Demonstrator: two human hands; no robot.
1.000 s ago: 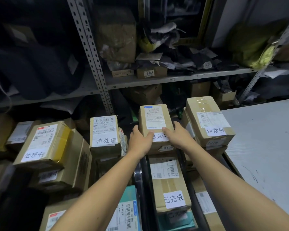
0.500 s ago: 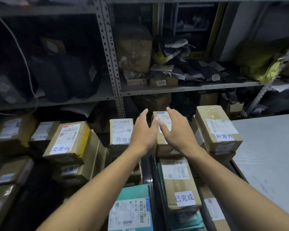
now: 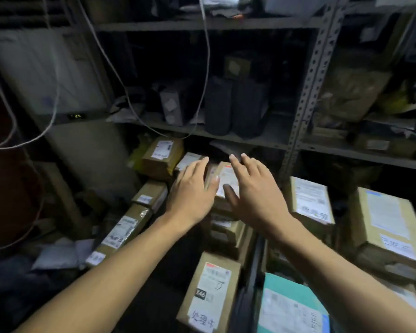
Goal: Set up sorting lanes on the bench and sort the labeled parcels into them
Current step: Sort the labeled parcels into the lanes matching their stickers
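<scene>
Left hand (image 3: 192, 188) grip: spread, fingers straight, contact with small labelled parcel (image 3: 223, 182) unclear | right hand (image 3: 255, 188) grip: spread likewise | foreground parcel (image 3: 208, 292) marked "X46", handwritten "处理中"

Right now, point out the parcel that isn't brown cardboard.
The teal parcel at the bottom right, below the right forearm. Every other parcel in view is brown cardboard; this one alone is teal with a white label.

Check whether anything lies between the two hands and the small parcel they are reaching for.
Nothing visible does. The left hand and right hand hover open either side of the small cardboard parcel, whose labelled top shows bare between them. Contact cannot be told.
</scene>
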